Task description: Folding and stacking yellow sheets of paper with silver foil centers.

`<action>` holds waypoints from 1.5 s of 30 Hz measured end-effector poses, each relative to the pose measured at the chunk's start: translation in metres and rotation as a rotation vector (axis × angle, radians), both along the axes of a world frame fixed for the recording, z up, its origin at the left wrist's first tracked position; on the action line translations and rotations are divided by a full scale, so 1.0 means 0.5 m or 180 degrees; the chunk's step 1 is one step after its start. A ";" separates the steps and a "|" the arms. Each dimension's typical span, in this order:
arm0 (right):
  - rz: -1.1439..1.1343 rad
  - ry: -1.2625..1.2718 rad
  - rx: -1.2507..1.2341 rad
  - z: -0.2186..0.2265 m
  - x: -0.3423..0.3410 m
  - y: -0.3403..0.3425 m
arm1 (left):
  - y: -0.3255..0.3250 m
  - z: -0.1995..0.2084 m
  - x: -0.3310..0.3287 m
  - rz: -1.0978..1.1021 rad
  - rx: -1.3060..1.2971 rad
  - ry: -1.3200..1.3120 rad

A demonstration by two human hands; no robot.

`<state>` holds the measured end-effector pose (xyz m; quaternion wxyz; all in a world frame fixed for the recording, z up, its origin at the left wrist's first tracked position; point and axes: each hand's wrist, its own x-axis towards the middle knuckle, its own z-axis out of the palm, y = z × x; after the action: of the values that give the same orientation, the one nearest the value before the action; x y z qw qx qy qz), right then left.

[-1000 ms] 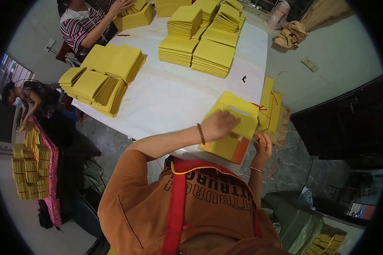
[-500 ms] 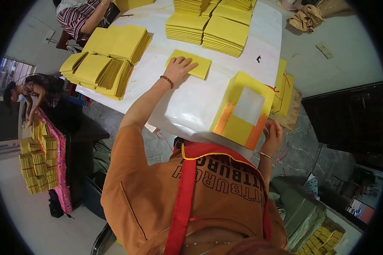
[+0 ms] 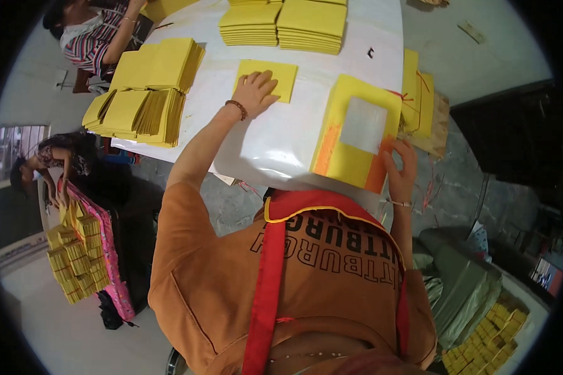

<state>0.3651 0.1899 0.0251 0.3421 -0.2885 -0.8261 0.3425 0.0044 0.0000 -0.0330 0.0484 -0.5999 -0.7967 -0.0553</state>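
Note:
My left hand (image 3: 255, 92) lies flat with fingers spread on a folded yellow paper piece (image 3: 276, 74) on the white-covered table (image 3: 256, 140). A tall yellow paper stack (image 3: 339, 156) stands near the table's front right edge. Orange streaks mark its sides, and a pale grey-white rectangle (image 3: 364, 124) is on its top. At the stack's right edge, beside an orange streak, my right hand (image 3: 404, 161) is curled with thumb and fingertips at the edge. What it pinches, if anything, is too small to make out.
Yellow paper piles stand at the table's left (image 3: 150, 81) and back (image 3: 309, 28). A tied yellow bundle (image 3: 419, 94) is beyond the right edge. One person (image 3: 97, 44) sits at the back left; another (image 3: 62, 150) bends over stacked yellow bundles (image 3: 75, 256).
My right hand has come up along the right edge of the tall stack. My left hand stays on the folded paper, its fingers more spread. The whole view has shifted a little.

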 end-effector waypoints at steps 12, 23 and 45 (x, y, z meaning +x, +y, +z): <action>0.0558 -0.0258 0.0579 -0.048 -0.012 0.020 | 0.077 0.187 0.367 -0.1671 0.0911 -0.1077; 0.0779 0.0477 -0.1516 -0.066 0.002 0.022 | 0.091 0.155 0.343 -0.1641 0.0509 -0.2279; 0.0995 0.0422 -0.1188 -0.099 0.012 0.025 | 0.084 0.192 0.279 -0.1743 0.0269 -0.1789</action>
<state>0.3710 0.2025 -0.0242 0.2793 -0.1923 -0.7589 0.5560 0.1438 0.0418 0.0628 -0.1636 -0.7492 -0.5864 -0.2610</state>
